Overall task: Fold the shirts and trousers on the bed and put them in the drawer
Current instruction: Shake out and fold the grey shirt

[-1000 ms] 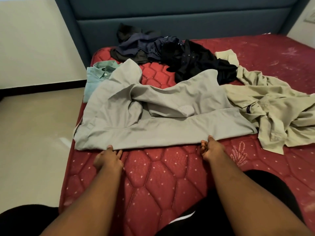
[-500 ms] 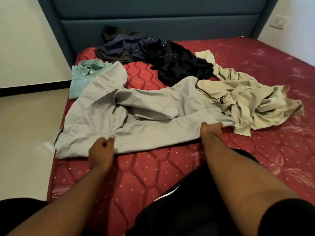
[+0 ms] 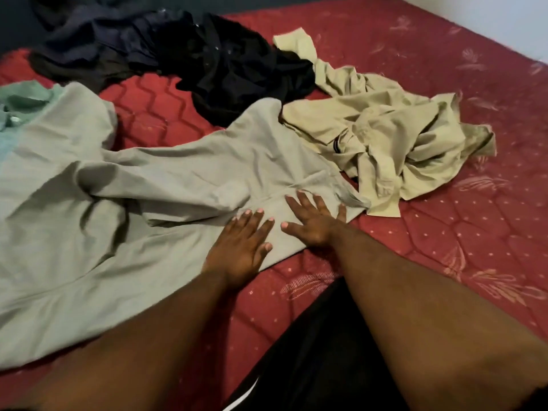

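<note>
Both hands have let go of the hem: left hand [image 3: 241, 247] and right hand [image 3: 314, 219] now press flat, fingers straight, smoothing the grey trousers [image 3: 166, 185] for folding.

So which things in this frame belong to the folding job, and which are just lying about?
Job:
- grey garment, pressed flat by left hand and right hand
- beige garment
- black garment
- dark blue clothes
- green shirt

Lying about:
- red mattress, only the work surface

Both hands, left [image 3: 240, 247] and right [image 3: 315, 221], press flat on the grey trousers [image 3: 124, 209] on the bed [image 3: 444, 247].
</note>
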`<state>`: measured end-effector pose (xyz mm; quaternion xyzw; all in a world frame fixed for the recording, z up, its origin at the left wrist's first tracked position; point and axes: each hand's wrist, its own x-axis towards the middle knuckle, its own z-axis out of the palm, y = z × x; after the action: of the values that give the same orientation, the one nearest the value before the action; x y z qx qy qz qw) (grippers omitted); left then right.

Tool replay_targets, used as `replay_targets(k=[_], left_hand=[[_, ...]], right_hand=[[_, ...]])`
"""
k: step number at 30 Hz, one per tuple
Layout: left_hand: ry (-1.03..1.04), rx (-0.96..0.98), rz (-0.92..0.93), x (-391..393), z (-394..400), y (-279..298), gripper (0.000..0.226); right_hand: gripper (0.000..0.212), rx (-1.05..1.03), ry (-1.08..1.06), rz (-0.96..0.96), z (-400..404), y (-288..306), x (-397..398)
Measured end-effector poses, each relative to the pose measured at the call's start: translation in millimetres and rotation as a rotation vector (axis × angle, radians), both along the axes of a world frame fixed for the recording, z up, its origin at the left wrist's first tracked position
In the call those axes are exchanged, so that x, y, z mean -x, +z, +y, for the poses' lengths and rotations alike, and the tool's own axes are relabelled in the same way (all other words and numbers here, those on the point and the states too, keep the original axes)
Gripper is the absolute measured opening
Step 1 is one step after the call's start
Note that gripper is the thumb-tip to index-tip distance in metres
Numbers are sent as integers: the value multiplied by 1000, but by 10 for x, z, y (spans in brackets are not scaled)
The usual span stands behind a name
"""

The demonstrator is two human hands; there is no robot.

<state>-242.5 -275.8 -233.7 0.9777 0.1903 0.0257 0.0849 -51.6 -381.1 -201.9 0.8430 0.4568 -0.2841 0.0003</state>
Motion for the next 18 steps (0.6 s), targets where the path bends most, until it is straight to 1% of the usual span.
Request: replay_targets(k=[2, 4, 7, 9, 10, 12, 13, 14, 16, 18], left_hand=[[6, -10, 0, 7, 14, -125, 61], [12, 9, 6, 19, 12, -133, 65], [9, 31, -11, 23, -4, -143, 66], [15, 25, -40, 24, 4, -169, 65], [12, 26, -48, 12, 5, -180, 65], [19, 33, -20, 17, -3, -150, 65], [20, 25, -3, 20, -9, -144, 65], [28, 16, 6, 13, -22, -120, 65], [63, -20, 12, -25, -59, -52, 65], [60, -70, -36, -202, -115, 109, 61]], right_hand=[[74, -46, 54, 8, -36, -53, -175], [74, -97, 72, 12, -58, -119, -231], [74, -195, 46, -9, -124, -123, -411], [74, -263, 29, -64, -229, -106, -670], [73, -310, -14, -80, -316, -67, -796], [60, -506, -216, -25, -467, 29, -996], [52, -618, -290, -10, -542, 58, -1048], [44, -704, -321, -24, -597, 102, -1066], [33, -727, -350, 5, -682, 147, -1054], [34, -640, -334, 83, -767, 147, -1095]])
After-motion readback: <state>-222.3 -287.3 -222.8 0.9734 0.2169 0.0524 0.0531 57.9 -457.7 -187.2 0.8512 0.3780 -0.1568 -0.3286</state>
